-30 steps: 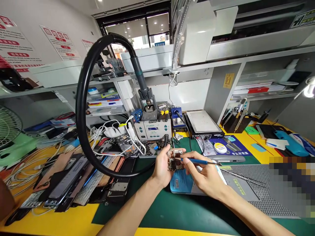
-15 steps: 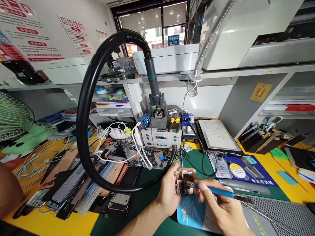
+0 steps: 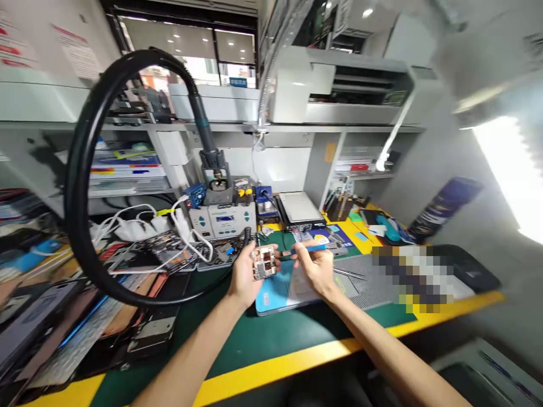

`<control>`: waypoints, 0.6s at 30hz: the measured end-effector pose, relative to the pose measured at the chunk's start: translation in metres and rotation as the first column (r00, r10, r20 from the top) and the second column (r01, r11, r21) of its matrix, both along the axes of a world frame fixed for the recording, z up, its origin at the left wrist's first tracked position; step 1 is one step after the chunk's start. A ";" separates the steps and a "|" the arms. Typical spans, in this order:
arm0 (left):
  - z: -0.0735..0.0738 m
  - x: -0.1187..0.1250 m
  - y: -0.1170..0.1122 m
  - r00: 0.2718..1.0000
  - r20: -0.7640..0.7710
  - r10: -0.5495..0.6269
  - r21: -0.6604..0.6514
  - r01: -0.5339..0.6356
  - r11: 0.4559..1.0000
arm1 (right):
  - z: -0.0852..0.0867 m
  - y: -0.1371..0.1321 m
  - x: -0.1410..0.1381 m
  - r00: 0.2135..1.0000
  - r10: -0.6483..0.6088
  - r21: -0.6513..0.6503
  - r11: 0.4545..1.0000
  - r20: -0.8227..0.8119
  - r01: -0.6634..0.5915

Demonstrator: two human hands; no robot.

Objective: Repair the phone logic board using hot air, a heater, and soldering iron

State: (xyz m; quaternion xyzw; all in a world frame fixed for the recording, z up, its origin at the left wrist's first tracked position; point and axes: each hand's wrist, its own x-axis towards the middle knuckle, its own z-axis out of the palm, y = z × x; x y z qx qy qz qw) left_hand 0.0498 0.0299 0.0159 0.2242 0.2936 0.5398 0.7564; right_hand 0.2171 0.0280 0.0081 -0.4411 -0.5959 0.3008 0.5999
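In the head view, my left hand grips a small metal-framed circuit board by its left edge, tilted up towards me. Facing it, my right hand is closed around a slim tool with a blue handle. The tool's thin tip points left at the board, with a small gap between them; its exact kind is unclear. Below both hands lies a blue and white pad on the green mat.
A thick black hose loops on the left from a hot-air station. Stacked phone parts crowd the left side. Tweezers rest on a grey perforated plate at right. A silver heating plate stands behind.
The view has swung right and widened, showing more of the bench. My right hand has drawn the tool tip back from the board, which my left hand still holds.
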 end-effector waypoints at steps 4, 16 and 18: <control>-0.004 -0.001 0.002 1.000 -0.003 -0.008 0.020 0.008 1.000 | 0.012 -0.018 -0.008 1.000 0.014 -0.029 0.999 0.022 -0.013; -0.005 0.000 0.001 0.998 0.033 -0.048 0.085 0.045 0.995 | 0.012 -0.043 -0.050 0.981 -0.006 -0.091 0.996 0.194 0.024; -0.007 -0.001 0.002 0.999 0.030 -0.044 0.089 0.041 0.995 | 0.010 -0.045 -0.050 0.981 -0.014 -0.101 0.994 0.194 0.034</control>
